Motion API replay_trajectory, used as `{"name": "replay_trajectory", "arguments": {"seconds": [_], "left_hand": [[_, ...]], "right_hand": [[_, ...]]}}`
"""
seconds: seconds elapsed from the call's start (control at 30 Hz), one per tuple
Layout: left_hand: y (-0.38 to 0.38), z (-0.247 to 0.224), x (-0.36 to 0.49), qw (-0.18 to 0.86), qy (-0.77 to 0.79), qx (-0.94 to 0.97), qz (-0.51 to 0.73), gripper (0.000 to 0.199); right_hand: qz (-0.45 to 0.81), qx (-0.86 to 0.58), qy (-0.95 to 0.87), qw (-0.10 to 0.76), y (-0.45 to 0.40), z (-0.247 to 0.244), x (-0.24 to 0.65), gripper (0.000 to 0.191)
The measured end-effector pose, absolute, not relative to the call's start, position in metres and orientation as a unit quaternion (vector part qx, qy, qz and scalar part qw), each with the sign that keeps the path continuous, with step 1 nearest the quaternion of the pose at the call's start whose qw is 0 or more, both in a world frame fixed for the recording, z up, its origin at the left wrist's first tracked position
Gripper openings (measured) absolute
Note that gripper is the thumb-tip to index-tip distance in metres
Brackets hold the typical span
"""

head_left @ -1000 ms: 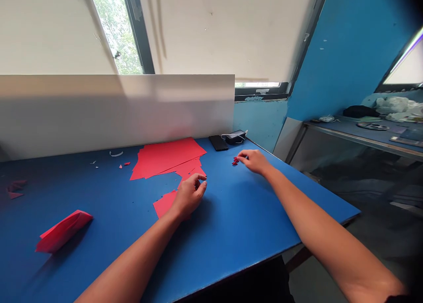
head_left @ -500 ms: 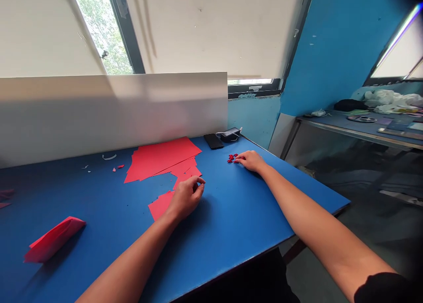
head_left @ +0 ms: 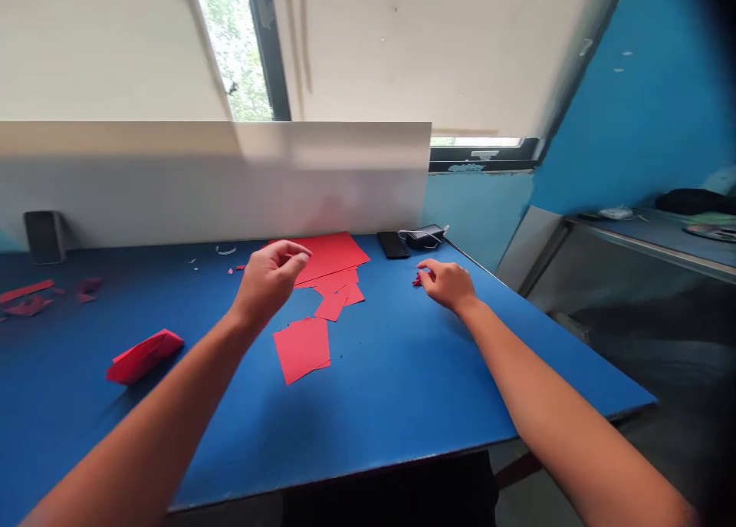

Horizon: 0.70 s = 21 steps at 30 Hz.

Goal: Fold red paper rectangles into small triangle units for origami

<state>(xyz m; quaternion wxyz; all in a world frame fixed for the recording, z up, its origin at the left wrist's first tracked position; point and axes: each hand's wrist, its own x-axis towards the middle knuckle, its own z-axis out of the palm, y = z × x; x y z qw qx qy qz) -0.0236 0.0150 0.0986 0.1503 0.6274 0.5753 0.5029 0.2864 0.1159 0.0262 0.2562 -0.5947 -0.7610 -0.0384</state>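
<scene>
My left hand (head_left: pixel 271 275) hovers over the left part of the large red paper sheets (head_left: pixel 333 255), thumb and fingers curled close together; whether anything is between them is too small to tell. At the right, my right hand (head_left: pixel 448 284) is beside a little cluster of small red pieces (head_left: pixel 417 280), its thumb and forefinger apart and partly covering them. Smaller red sheets (head_left: pixel 339 293) overlap below the large ones. Nearer the front lie red paper squares (head_left: pixel 303 348). A folded red paper piece (head_left: pixel 145 356) rests on the blue table (head_left: pixel 391 404) left of my left forearm.
A black phone (head_left: pixel 392 245) and a black adapter with a white cable (head_left: pixel 425 237) lie at the back. Red scraps (head_left: pixel 28 304) and an upright dark device (head_left: pixel 44 237) are at far left. A white panel (head_left: pixel 230 182) borders the table.
The view has swung left. My left hand has moved left and up, away from the red squares, uncovering them. My right hand stays by the small pieces, its fingertips now farther apart.
</scene>
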Motion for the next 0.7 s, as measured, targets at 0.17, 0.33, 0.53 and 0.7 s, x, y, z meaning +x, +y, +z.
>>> {"name": "replay_trajectory", "arguments": {"seconds": [0.17,0.33,0.53,0.7], "left_hand": [[-0.005,0.065,-0.057,0.143,0.69,0.696,0.135,0.064],[-0.006,0.033,-0.068,0.147,0.722,0.673,0.068,0.089],[0.002,0.037,-0.07,0.225,0.705,0.665,0.094,0.061],[-0.005,0.027,-0.074,0.191,0.666,0.708,0.136,0.046]], "right_hand": [[-0.004,-0.43,-0.876,0.219,0.085,0.017,0.219,0.018],[0.034,-0.299,-0.936,0.181,0.06,-0.002,0.179,0.016],[0.049,-0.33,-0.916,0.223,0.068,-0.004,0.183,0.033],[0.059,-0.311,-0.93,0.188,0.076,-0.007,0.18,0.053]]}}
